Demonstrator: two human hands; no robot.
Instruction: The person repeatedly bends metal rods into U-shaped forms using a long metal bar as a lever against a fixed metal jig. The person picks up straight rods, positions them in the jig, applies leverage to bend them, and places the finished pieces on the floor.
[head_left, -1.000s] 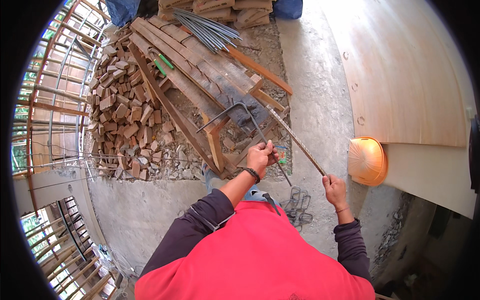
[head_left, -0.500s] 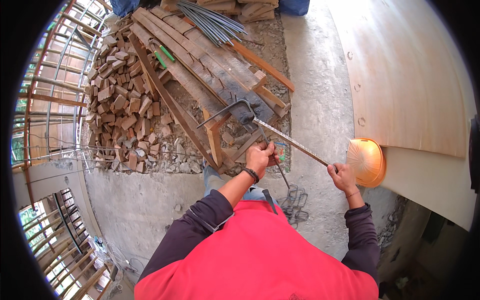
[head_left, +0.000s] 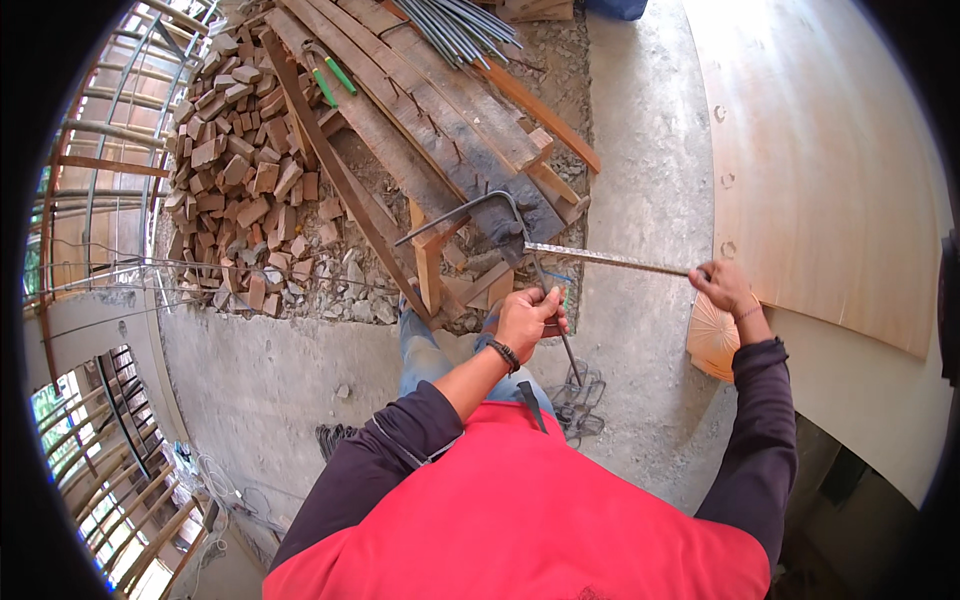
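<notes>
My left hand [head_left: 528, 322] is closed around a thin steel rod [head_left: 572, 362], just in front of the bench's near end. Beyond that hand the rod reaches a dark metal block on the bench, where its far part [head_left: 455, 211] is bent into a hook shape pointing left. Out to the right, my right hand [head_left: 724, 287] grips the end of a long ribbed bending bar [head_left: 610, 260]. That bar lies almost level across the view, its other end meeting the rod beside the block. How the two are joined is too small to tell.
Green-handled pincers [head_left: 335, 80] and a bundle of steel rods [head_left: 455, 32] lie on the plank bench [head_left: 400, 110]. Broken bricks [head_left: 235, 175] are heaped left. Bent wire frames [head_left: 582, 408] lie on the floor by my legs. An orange hard hat [head_left: 712, 342] sits below my right hand, near plywood [head_left: 830, 170].
My right hand has swung the bending bar away from me and to the right, turning it about its bench end. My left hand keeps its hold on the rod. The whole view has shifted slightly.
</notes>
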